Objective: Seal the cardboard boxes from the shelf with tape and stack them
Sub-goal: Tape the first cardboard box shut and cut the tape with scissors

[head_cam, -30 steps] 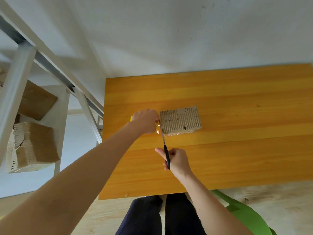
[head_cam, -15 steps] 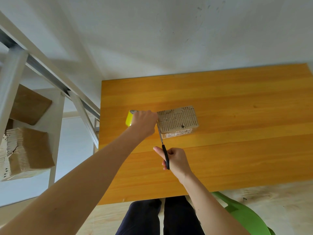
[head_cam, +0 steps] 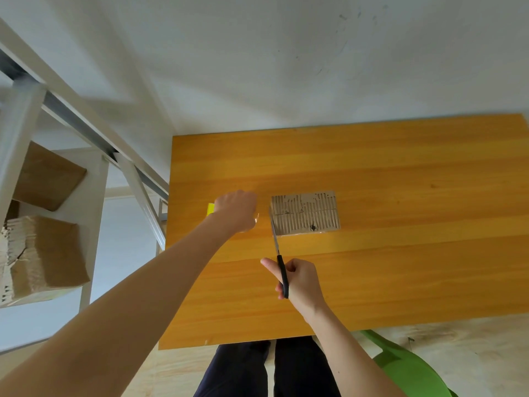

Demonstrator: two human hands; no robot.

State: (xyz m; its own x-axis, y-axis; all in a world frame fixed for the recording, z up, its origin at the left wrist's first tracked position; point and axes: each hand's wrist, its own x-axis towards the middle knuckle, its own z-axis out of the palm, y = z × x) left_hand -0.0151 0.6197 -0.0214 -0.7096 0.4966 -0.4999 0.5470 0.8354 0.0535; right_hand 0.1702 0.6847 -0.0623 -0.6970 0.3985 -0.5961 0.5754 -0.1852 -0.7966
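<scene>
Tabletop (head_cam: 400,167): left hand (head_cam: 236,209) grips tape (head_cam: 211,209), right hand (head_cam: 300,282) scissors (head_cam: 282,270).

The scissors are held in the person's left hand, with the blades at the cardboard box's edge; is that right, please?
Not quite: the head view shows the scissors in the right hand, blades at the cardboard box's edge.

A pale wall (head_cam: 286,53) with dark scuffs (head_cam: 343,17) at its upper right stands behind an orange wooden table (head_cam: 400,282), whose far edge meets it. A white metal shelf (head_cam: 96,210) stands just left of the table. Below the near edge lies light wood floor (head_cam: 458,345), with a green chair (head_cam: 409,368) at the lower right
</scene>
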